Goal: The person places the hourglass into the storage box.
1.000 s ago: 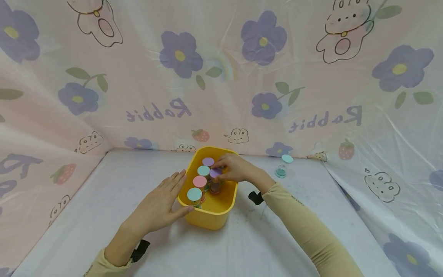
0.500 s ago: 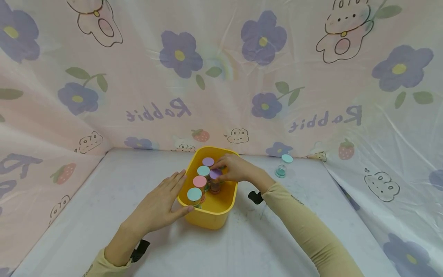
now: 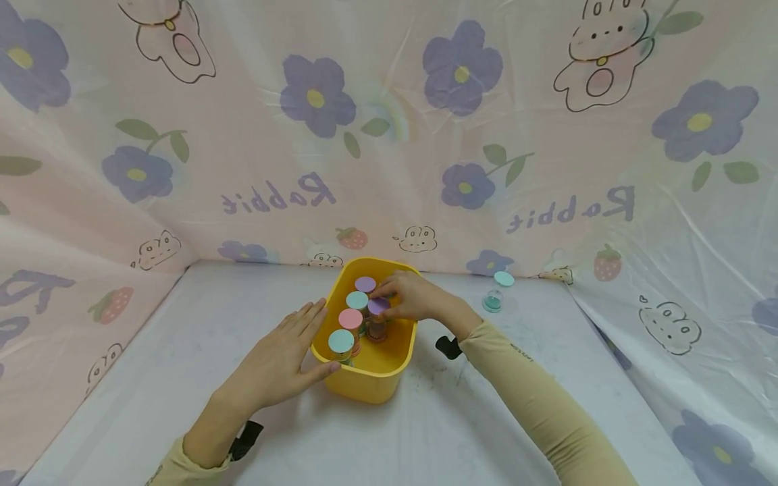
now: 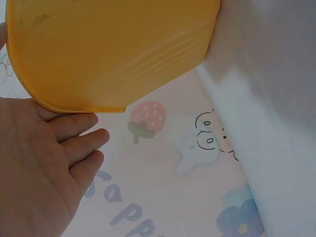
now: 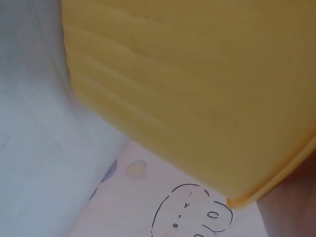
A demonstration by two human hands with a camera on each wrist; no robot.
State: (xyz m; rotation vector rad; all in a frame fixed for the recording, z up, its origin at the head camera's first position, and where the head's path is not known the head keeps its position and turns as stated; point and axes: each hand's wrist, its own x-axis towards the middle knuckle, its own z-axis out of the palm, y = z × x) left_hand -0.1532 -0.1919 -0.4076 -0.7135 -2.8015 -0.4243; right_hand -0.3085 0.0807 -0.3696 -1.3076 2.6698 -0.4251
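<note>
A yellow plastic bin (image 3: 365, 385) holds several small sand timers with round coloured caps. Along its left side stand a purple-capped timer (image 3: 365, 284), a teal-capped one (image 3: 357, 301), a pink-capped one (image 3: 350, 318) and another teal-capped one (image 3: 341, 341). My right hand (image 3: 410, 294) reaches in over the right rim and pinches the top of a second purple-capped sand timer (image 3: 378, 309), upright beside the row. With fingers straight, my left hand (image 3: 276, 358) rests along the left rim, its thumb at the front corner. The left wrist view shows its fingers (image 4: 84, 143) against the rim.
A teal sand timer (image 3: 494, 300) stands on the white-covered table (image 3: 486, 418) right of the bin, near the back. Printed fabric (image 3: 389, 162) with flowers and rabbits hangs behind and on both sides. In the right wrist view the bin's outer wall (image 5: 187, 79) hides most of the right hand.
The purple-capped sand timer in my right hand has shifted very slightly toward the front of the bin. My left hand and the bin stay put.
</note>
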